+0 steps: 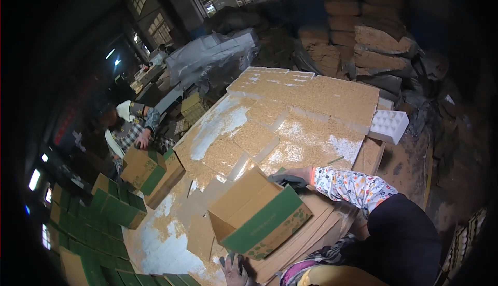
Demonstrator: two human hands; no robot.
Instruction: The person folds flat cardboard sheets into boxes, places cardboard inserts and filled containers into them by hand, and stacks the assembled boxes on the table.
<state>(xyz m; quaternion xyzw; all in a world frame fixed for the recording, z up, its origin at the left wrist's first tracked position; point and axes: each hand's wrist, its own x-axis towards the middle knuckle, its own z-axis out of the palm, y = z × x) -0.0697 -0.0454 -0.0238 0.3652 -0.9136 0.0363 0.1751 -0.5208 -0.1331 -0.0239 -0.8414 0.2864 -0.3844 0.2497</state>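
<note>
A green and brown cardboard box (267, 218) stands tilted in front of me, its top open and its inside bare. My right hand (291, 178), in a dark grey glove, grips the box's upper right edge; part of its fingers is hidden. Below the box's lower left corner is my left hand (235, 270), also gloved, with fingers apart and nothing visible in them. Under the box lies a stack of flat cardboard sheets (311, 231).
Brown granules cover the wide table of white trays (280, 130). A white foam tray (388, 125) juts out at its right edge. Across to the left, a person (129, 130) handles another green and brown box (148, 172). Rows of similar boxes (93, 249) stand lower left; sacks (381, 42) are piled behind.
</note>
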